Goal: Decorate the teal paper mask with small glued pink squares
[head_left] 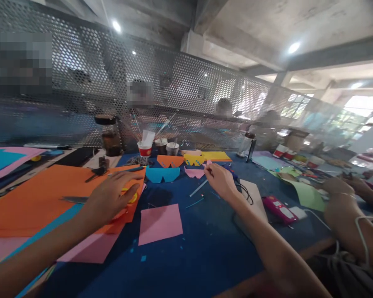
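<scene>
My left hand (113,192) lies over the orange paper sheets (27,203), fingers stretched out and the thumb apart from them. Beneath it is a pair of scissors (74,199), blades pointing left and a yellow handle showing between thumb and fingers. Farther off, the fingertips of my right hand (219,178) are pinched at the right end of a small pink paper cutout (194,172). Beside that cutout are a blue cutout (163,174), an orange cutout (170,160) and a yellow cutout (194,159) with blue dots. A pink paper square (161,224) lies between my forearms.
Paper cups (144,149) and a dark-lidded jar (109,136) stand along the perforated metal screen (186,78). To the right are a magenta device (279,210), green paper (307,192) and another person's arm (345,211). Blue scraps (143,258) dot the blue tabletop (186,269).
</scene>
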The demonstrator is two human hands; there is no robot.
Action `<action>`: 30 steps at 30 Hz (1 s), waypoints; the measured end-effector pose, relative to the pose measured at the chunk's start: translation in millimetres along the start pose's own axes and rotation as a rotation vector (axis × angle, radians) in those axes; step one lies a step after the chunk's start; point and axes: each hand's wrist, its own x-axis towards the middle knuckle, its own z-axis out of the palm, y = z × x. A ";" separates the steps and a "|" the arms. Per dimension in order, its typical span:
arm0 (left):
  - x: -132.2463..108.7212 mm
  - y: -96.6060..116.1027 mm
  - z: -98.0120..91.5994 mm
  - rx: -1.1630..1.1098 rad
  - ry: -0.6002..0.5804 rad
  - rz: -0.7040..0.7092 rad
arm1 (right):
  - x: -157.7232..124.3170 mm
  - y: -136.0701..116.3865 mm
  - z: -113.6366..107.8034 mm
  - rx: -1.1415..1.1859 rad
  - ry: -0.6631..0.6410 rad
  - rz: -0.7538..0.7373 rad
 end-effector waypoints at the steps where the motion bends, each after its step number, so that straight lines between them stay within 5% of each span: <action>1: 13.0 -3.7 6.5 0.019 -0.012 0.030 | -1.9 5.8 0.2 -0.015 0.005 0.020; 7: 67.4 -12.8 41.4 0.024 -0.047 0.086 | -6.0 12.2 5.1 -0.041 0.024 0.049; 18: 92.5 -21.9 62.9 0.017 -0.115 0.043 | -10.2 2.2 16.6 0.095 0.053 0.005; 24: 97.4 -14.1 60.5 -0.098 -0.158 0.003 | -9.9 2.0 25.5 0.250 0.061 0.003; 30: 91.3 6.2 35.3 -0.274 -0.163 -0.051 | -3.1 3.6 40.4 0.553 0.050 0.046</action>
